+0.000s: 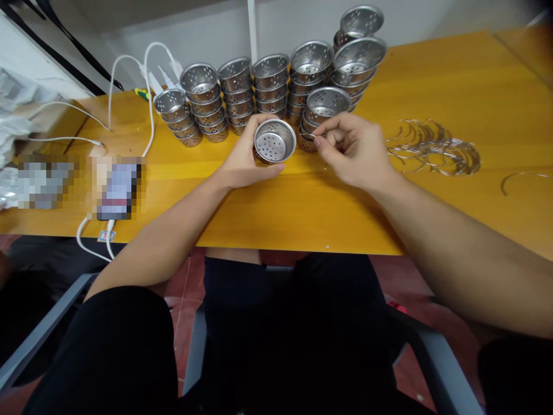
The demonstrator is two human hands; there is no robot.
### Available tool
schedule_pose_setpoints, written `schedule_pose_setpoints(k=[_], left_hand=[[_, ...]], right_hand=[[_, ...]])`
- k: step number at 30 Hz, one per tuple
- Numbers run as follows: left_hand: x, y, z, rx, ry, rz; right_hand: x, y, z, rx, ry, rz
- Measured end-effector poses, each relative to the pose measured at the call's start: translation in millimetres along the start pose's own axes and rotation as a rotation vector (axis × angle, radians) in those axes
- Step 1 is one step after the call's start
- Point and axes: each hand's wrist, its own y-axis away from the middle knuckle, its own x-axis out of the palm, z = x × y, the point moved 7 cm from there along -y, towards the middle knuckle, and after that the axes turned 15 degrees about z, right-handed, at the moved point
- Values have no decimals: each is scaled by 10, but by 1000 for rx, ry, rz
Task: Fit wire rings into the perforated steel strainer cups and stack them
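My left hand [242, 157] is wrapped round a small perforated metal cup [274, 141], tilted so its open mouth faces me. My right hand [352, 147] is beside the cup on its right, with thumb and fingers pinched on a thin curved wire [307, 136] whose end reaches toward the cup's rim. Both hands hover just above the yellow wooden table [302, 202]. Right behind them stand several stacks of the same metal cups [270, 86].
A loose pile of curved wire rings [436, 151] lies to the right of my right hand, with a single wire [518, 178] farther right. White cables [149, 92] and blurred-out items [114, 187] lie at the left. Chair arms and my dark-clothed legs are below the table edge.
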Motion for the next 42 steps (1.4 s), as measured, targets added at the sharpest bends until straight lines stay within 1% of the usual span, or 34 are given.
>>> schedule_pose_setpoints(k=[2,4,7,10,12,16,20,24,30,34,38,42], left_hand=[[20,-3,-99,-12,27,17],[9,-8,-189,-67,40,24],[-36,-20,-264,-140,-7,18],[-54,-30,-247,-169,-47,-4],[-28,-30,-211,-171,-21,-14],[73,-31,-147,-171,77,17],[111,-40,-135,-156,66,39],[111,-45,-157,-187,22,41],[142,-44,-244,-165,113,60],[166,-48,-179,-199,70,87],[140,-58,-121,-189,16,111],[93,-42,-134,-188,83,127]], right_hand=[[-12,19,50,53,16,0],[-18,41,112,107,40,10],[-8,58,193,134,62,29],[20,49,205,128,63,30],[44,40,191,120,54,22],[107,30,207,86,34,28],[154,35,224,97,35,60],[141,32,218,72,24,25],[147,37,196,47,26,-1],[130,51,186,43,31,-17],[137,37,155,45,50,16],[116,13,135,27,56,102]])
